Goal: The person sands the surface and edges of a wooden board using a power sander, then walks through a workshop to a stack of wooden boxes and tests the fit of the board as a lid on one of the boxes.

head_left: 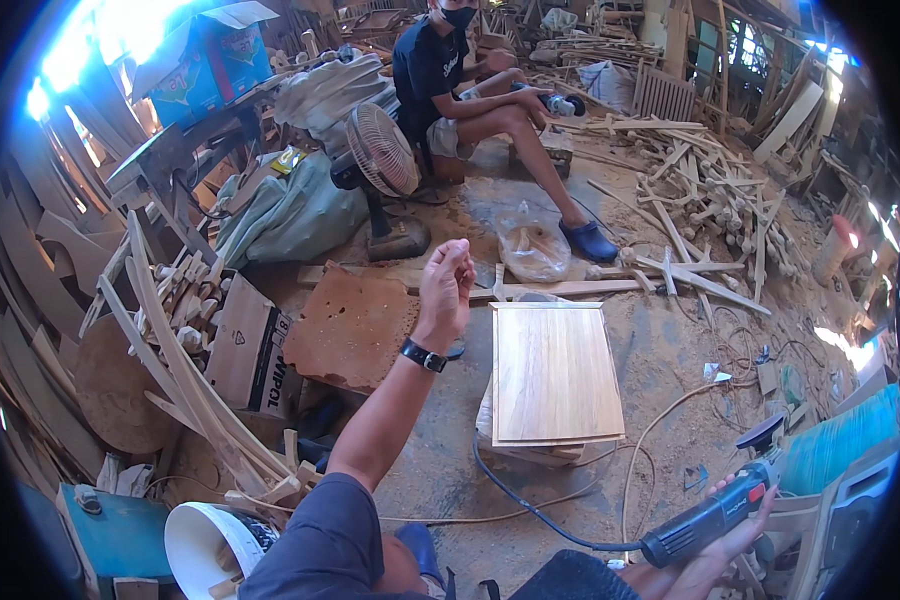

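Note:
My left hand (448, 285) is raised in the middle, a black watch (423, 355) on its wrist. Its fingers are curled closed, and whatever they may hold is hidden. At the lower right, my right hand (748, 535) grips a black angle grinder (698, 522) from below. A round dark pad (761, 432) is fitted on the grinder's head, pointing away from me. Between the two hands, a pale wooden panel (555, 378) lies flat on a low support. Neither hand touches the panel.
A cord (510, 500) runs from the grinder across the dusty floor. A brown board (352, 325), a fan (382, 150) and a white bucket (210, 550) stand leftward. Beyond the panel are a plastic bag (532, 247) and a seated person (450, 100). Wood pieces (705, 185) pile up at right.

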Demonstrator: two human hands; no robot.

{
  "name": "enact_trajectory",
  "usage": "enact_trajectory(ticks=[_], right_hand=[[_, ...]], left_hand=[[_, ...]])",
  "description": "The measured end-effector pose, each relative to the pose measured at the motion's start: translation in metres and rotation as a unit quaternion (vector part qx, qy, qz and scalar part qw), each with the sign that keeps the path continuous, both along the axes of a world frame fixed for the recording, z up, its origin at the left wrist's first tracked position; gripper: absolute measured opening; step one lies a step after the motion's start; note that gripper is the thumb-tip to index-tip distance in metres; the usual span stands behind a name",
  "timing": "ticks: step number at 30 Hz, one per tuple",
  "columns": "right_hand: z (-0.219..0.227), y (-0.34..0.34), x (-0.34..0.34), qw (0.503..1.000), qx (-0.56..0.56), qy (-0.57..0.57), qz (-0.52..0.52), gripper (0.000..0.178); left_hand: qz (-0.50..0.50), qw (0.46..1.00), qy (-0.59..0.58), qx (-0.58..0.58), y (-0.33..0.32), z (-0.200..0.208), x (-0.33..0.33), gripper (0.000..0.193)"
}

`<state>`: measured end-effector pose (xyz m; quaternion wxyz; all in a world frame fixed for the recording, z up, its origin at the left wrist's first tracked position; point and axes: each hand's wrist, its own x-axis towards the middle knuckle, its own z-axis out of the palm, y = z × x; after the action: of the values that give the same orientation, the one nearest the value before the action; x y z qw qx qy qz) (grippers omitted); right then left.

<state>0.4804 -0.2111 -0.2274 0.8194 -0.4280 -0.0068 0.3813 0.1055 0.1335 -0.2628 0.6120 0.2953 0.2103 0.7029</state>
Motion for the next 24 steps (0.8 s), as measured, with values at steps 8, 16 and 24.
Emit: enact_trajectory(ticks=[8,16,24], right_hand=[[-0.031,0.003,0.020,0.999,0.016,-0.005,0.038,0.060],[-0.039,0.003,0.027,0.999,-0.002,-0.016,0.043,0.057],[-0.026,0.015,0.012,1.000,-0.010,0.004,0.011,0.056]], left_hand=[[-0.085,0.912,-0.008,0.402,-0.032,0.174,-0.023,0.048],[-0.265,0.738,0.010,0.620,-0.065,0.270,0.003,0.085],[0.051,0.972,0.044,0.227,-0.019,0.172,-0.059,0.082]])
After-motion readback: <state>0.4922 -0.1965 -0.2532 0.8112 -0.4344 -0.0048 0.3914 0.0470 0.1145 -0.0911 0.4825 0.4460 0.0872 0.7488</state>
